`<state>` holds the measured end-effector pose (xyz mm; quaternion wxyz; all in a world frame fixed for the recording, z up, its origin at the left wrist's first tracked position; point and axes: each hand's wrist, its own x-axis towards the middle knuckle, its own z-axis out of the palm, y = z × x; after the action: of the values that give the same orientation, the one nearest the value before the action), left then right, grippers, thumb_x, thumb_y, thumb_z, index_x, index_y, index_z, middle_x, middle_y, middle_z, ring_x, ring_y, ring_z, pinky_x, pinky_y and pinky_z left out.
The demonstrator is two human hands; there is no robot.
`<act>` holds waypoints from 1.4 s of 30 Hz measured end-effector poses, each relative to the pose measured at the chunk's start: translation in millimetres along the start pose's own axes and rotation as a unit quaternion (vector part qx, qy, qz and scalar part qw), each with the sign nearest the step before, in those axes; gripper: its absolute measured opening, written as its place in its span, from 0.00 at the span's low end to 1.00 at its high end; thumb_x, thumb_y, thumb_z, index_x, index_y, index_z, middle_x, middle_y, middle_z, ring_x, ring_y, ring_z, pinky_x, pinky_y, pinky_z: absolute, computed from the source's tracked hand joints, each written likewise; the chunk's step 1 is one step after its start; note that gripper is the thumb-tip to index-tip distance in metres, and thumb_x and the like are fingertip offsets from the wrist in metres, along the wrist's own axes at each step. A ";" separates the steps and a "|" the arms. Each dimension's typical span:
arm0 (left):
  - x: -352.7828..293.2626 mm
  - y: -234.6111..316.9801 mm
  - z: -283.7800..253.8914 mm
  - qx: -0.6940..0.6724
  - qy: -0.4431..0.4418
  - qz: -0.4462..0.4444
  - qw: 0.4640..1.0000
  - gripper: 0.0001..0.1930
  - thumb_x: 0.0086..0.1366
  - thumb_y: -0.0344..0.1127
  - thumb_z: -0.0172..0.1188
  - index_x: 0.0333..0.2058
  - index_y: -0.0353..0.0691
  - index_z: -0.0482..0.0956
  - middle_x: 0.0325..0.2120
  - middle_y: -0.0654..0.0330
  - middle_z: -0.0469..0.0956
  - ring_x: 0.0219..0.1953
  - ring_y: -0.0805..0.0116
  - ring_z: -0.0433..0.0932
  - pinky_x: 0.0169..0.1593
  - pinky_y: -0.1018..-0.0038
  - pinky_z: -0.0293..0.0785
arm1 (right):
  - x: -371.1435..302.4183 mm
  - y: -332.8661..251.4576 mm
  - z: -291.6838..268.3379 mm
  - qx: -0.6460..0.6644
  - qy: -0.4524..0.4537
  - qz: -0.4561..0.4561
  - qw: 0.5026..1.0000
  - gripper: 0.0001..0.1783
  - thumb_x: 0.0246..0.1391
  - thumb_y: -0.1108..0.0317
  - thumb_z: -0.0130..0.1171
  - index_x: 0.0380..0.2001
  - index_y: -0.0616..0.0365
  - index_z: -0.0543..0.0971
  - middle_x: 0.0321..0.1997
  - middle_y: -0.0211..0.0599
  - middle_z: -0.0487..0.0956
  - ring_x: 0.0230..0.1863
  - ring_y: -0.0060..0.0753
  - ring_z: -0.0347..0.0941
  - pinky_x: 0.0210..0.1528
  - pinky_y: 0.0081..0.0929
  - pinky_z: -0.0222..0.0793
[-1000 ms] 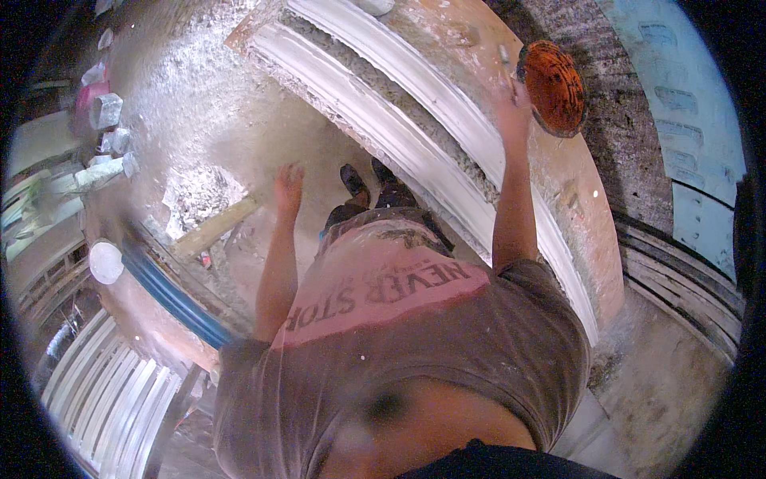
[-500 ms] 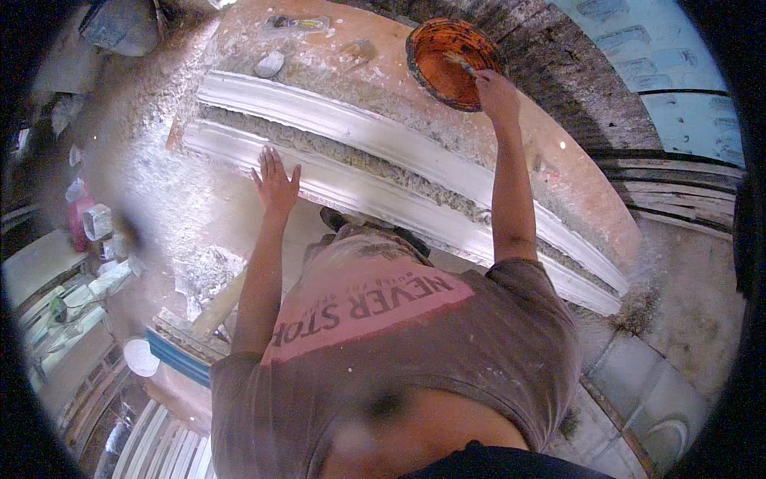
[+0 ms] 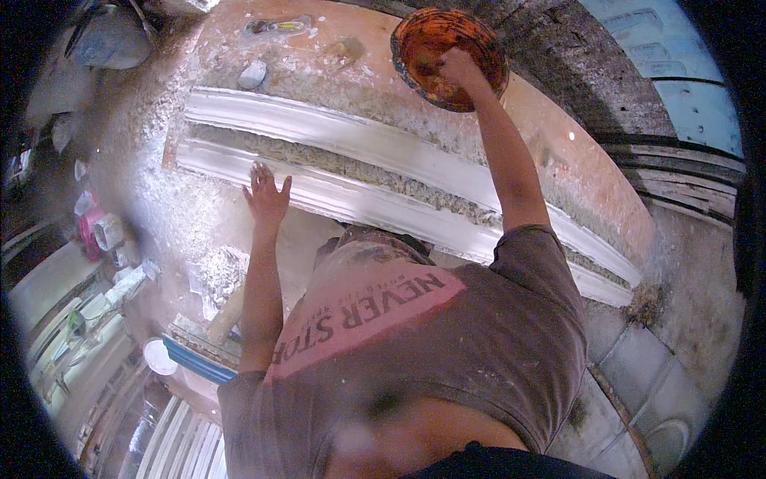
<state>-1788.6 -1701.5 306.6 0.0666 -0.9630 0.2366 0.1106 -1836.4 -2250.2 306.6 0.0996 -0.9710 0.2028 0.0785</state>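
My right hand point(image 3: 457, 67) reaches into an orange bowl point(image 3: 479, 41) at the far edge of the work table, fingers curled inside it; what they hold is hidden. My left hand point(image 3: 266, 194) is spread open, fingers apart, over the near white plaster moulding strip point(image 3: 375, 207). A second long white moulding strip point(image 3: 335, 132) lies parallel behind it, with a rough fibrous band between them. Both strips run across a pinkish, plaster-dusted table point(image 3: 558, 160).
A small grey lump point(image 3: 252, 74) and a flat tool point(image 3: 278, 26) lie at the table's far side. A grey bucket point(image 3: 108, 40) stands top left. Pink and white containers point(image 3: 100, 231) clutter the left. A blue pipe point(image 3: 195, 361) and white cup point(image 3: 159, 357) sit low left. Tiled floor shows at lower right.
My right hand has gone from the bowl's rim down into the bowl. My left hand has come down to the near moulding strip. My head has turned, so everything sits further right in view.
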 end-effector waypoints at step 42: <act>-476.1 27.6 267.9 -0.353 -0.109 -0.466 0.804 0.18 0.68 0.44 0.51 0.47 0.40 0.81 0.48 0.48 0.80 0.50 0.46 0.78 0.56 0.58 0.73 | -23.6 -79.7 -21.6 0.163 0.327 -0.059 0.929 0.23 0.60 0.72 0.46 0.58 0.66 0.70 0.56 0.64 0.74 0.57 0.61 0.71 0.57 0.48 0.69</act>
<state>-2261.4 -1467.5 162.0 -0.2096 -0.8960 -0.3044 0.2461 -1822.7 -2174.6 345.0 0.1892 -0.9234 0.1764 -0.2835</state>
